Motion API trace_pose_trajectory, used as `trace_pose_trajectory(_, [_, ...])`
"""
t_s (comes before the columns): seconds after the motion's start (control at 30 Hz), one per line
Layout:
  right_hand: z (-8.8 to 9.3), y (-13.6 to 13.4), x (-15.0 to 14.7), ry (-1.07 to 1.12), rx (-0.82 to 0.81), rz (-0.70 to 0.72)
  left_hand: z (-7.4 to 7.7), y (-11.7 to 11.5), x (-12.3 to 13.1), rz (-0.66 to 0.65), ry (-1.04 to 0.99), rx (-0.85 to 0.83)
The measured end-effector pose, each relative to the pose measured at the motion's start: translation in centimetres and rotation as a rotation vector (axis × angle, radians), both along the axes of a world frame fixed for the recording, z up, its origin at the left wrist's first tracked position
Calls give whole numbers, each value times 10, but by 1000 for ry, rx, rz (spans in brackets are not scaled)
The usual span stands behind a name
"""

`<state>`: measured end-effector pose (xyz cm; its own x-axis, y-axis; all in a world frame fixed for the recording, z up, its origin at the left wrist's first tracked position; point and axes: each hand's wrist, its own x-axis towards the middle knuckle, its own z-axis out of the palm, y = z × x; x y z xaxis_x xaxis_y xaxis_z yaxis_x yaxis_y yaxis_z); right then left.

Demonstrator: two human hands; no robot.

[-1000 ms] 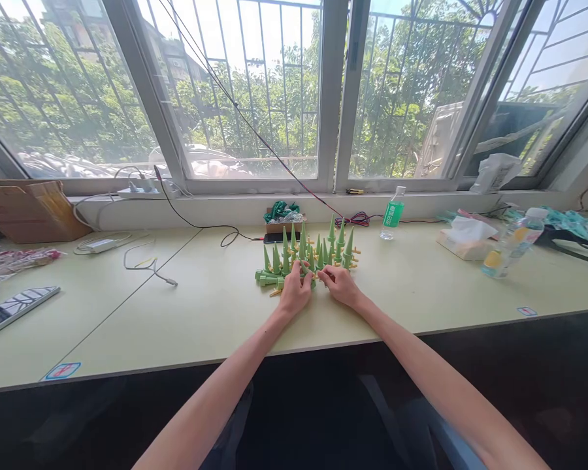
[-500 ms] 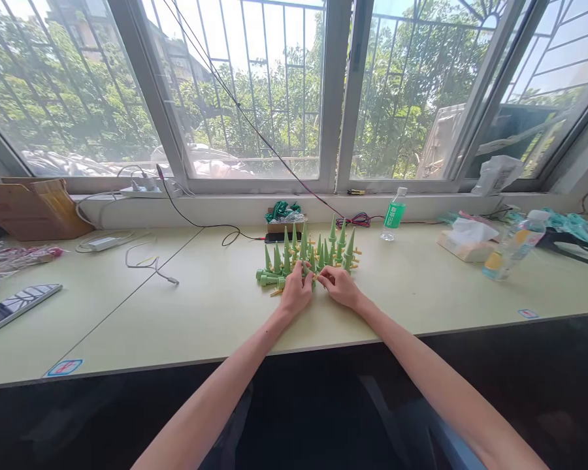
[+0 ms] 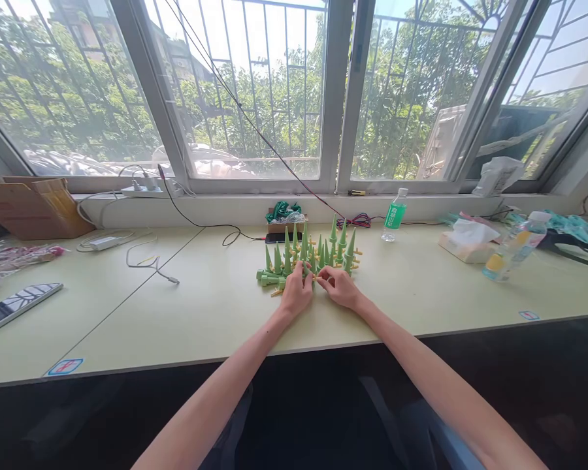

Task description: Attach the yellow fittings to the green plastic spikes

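Observation:
Several pale green pointed cones [image 3: 334, 230] stand close together on the table, with small yellow pegs [image 3: 357, 252] sticking out among them. My left hand [image 3: 296, 292] is closed around a green cone-tipped piece [image 3: 306, 267] at the group's near edge. Facing it, my right hand [image 3: 340, 287] pinches a small yellow peg [image 3: 317, 278] against the side of that piece. The fingers hide most of where the two meet. Left of my left hand, green cylindrical pieces [image 3: 268, 281] lie on their sides beside a loose yellow peg [image 3: 276, 292].
Behind the cones are a phone [image 3: 274, 238] and a small box with green material [image 3: 285, 214]. A water bottle [image 3: 394, 215], a tissue box [image 3: 465, 248] and a drink bottle [image 3: 514, 251] stand to the right. A white cable [image 3: 151, 264] lies left.
Both hands keep nearly the same place and grip. My right fingers have shifted very slightly at the yellow peg; the view has barely moved.

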<state>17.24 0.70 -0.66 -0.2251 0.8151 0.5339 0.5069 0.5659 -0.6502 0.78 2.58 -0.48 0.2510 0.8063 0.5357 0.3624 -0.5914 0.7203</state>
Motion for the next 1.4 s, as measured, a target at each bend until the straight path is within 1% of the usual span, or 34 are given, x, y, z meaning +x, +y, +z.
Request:
trace_pose_trajectory(0.2, [-2,3,2,-47,15,-62,0,0,0,14,18,17])
trace_pose_trajectory(0.37, [0,1,1,-22,19,-30,1,0,0,25,8,26])
trace_pose_trajectory(0.5, [-2,1,1,-31,25,-15,2,-1,0,15,9,27])
trace_pose_trajectory(0.7, [-5,4,2,-31,45,-34,3,-2,0,7,24,34])
trace_pose_trajectory(0.9, [-5,4,3,-55,58,-51,1,-1,-1,-3,7,-1])
trace_pose_trajectory(1.07, [-6,4,4,-114,80,-102,1,-2,0,-37,-19,-19])
trace_pose_trajectory(1.2, [-7,5,4,-134,57,-108,1,-3,0,-53,-27,-24])
trace_pose_trajectory(1.3, [-5,4,3,-117,36,-116,1,-2,0,-39,-14,-7])
trace_pose_trajectory(1.4, [-3,1,2,-73,15,-74,0,-1,0,-19,-1,17])
